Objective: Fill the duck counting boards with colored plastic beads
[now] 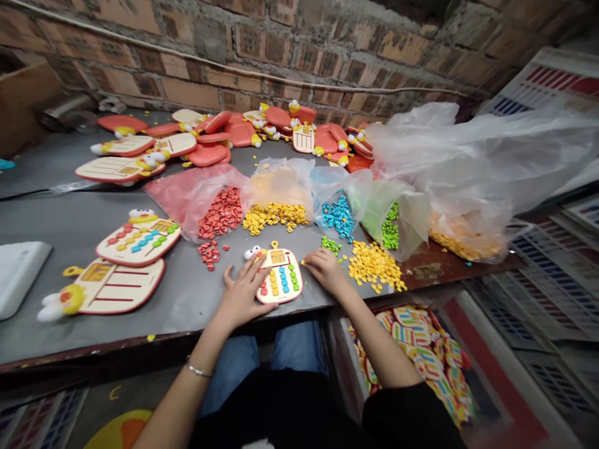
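A toy counting board [279,257] lies at the table's front edge, its white face fitted with columns of red, yellow, blue and green beads. My left hand [241,288] holds its left side, fingers over the face and thumb along the lower edge. The hand partly hides the toy's white-eyed head. Just off the board's right edge, my right hand [326,269] has its fingertips pinched together on a small yellow bead [304,262]. Close to that hand are a small heap of green beads [331,245] and a larger heap of yellow beads [375,266].
Bags of red beads [219,212], yellow beads [276,216], blue beads [337,216] and green beads [390,227] stand behind. Two toy boards [122,284] overlap at left. Many more [241,132] pile along the brick wall. A box of colourful pieces [416,333] sits below, right.
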